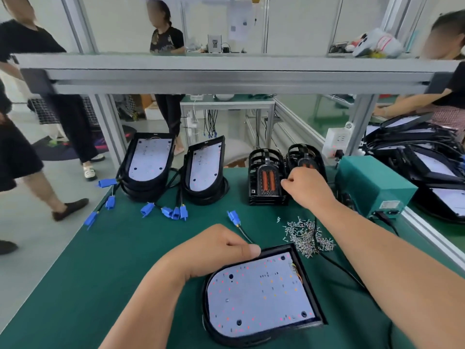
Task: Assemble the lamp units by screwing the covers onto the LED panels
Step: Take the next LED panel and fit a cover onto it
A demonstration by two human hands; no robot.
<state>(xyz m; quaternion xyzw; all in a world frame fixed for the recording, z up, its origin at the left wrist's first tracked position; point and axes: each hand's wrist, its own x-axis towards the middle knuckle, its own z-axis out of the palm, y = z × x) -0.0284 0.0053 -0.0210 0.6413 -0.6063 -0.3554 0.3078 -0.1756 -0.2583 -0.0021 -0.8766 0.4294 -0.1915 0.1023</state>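
Gripping LED panel (259, 293) edge, left hand (219, 250)

Your left hand (221, 245) and right hand (305, 187) are both bare, fingers and wrists uncovered. The forearms (392, 250) behind them are bare too, along all the length that shows. Whether you wear sleeves higher up cannot be told. Knuckles and wrist creases show plainly.
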